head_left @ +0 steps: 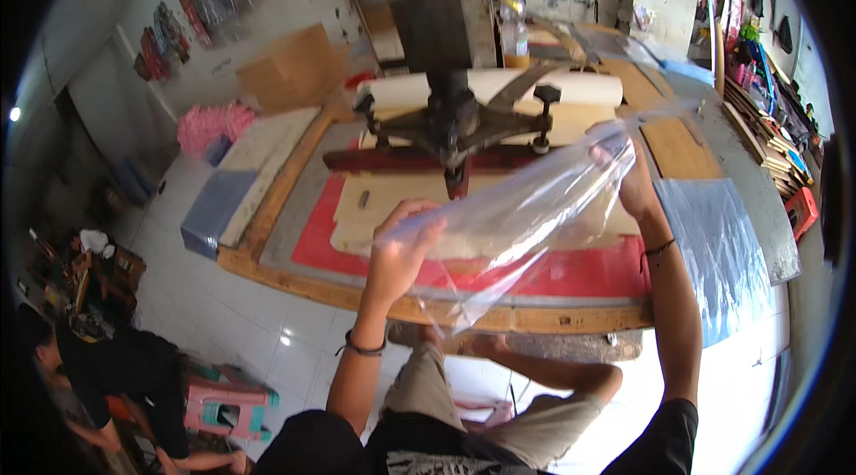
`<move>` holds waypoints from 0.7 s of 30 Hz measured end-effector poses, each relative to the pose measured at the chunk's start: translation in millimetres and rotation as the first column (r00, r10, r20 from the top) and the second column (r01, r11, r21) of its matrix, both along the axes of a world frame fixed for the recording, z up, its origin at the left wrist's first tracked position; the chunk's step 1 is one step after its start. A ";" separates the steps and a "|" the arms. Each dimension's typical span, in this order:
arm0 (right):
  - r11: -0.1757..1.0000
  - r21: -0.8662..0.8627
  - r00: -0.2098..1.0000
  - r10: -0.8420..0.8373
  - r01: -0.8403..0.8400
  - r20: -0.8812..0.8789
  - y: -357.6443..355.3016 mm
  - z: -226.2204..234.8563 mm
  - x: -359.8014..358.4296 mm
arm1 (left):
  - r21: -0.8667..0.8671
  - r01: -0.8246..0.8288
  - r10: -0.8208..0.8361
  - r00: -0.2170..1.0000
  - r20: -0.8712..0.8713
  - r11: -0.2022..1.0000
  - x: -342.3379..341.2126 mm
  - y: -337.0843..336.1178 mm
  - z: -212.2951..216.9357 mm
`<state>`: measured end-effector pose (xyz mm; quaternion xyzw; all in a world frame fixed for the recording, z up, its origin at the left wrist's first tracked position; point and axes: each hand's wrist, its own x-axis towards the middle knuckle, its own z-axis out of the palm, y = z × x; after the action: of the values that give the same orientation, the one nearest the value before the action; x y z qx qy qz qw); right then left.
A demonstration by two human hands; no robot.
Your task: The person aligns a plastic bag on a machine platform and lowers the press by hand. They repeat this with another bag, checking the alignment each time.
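Note:
A clear plastic sheet, or perhaps a flat bag, (535,216) is stretched slantwise between my hands above the work table. My left hand (408,247) pinches its lower left end. My right hand (627,173) grips the upper right end, with some fingers showing through the film. Beneath the plastic lies a wooden-framed screen (285,181) with a red border (321,239) and a pale tan middle (357,225). A dark metal clamp with knobs (455,123) stands over this frame, just beyond my hands.
Plastic sheets lie in a pile (718,243) at the table's right and another pile (218,203) at the left. A bottle (513,24), a cardboard box (294,65) and pink cloth (214,127) are farther back. Another person (116,377) bends near a stool (232,408) at lower left.

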<state>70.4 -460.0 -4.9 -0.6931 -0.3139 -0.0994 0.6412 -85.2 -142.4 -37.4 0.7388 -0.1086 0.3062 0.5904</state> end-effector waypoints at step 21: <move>0.996 -0.091 0.998 0.015 -0.020 -0.061 -28.4 -5.1 9.9 | 0.026 0.032 -0.029 0.995 -0.095 0.999 -23.8 -33.7 -13.9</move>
<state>80.3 -488.5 -10.0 -0.7218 -0.3046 -0.0582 0.6188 -109.0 -176.2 -51.3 0.7590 -0.0958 0.2602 0.5892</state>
